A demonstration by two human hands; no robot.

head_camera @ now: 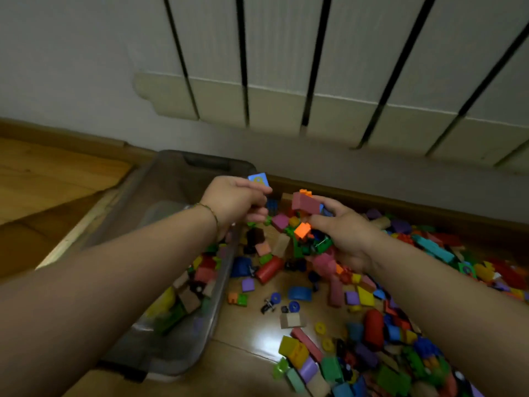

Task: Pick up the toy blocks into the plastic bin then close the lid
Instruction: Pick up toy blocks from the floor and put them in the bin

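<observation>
A clear grey plastic bin (160, 196) stands open on the floor at the left, with several coloured toy blocks (189, 293) lying inside it. My left hand (234, 199) is raised over the bin's right rim and grips a blue block (259, 179) between thumb and fingers. My right hand (346, 233) is lifted beside it and holds a bunch of blocks, among them a maroon block (305, 202), an orange block (302, 230) and green pieces (312, 245). More blocks tumble between the two hands. No lid is in view.
Many loose blocks (372, 348) cover the wooden floor (249, 325) to the right of the bin, up to the baseboard. A white radiator (286, 81) hangs on the wall behind. Bare wood floor (43, 179) lies left of the bin.
</observation>
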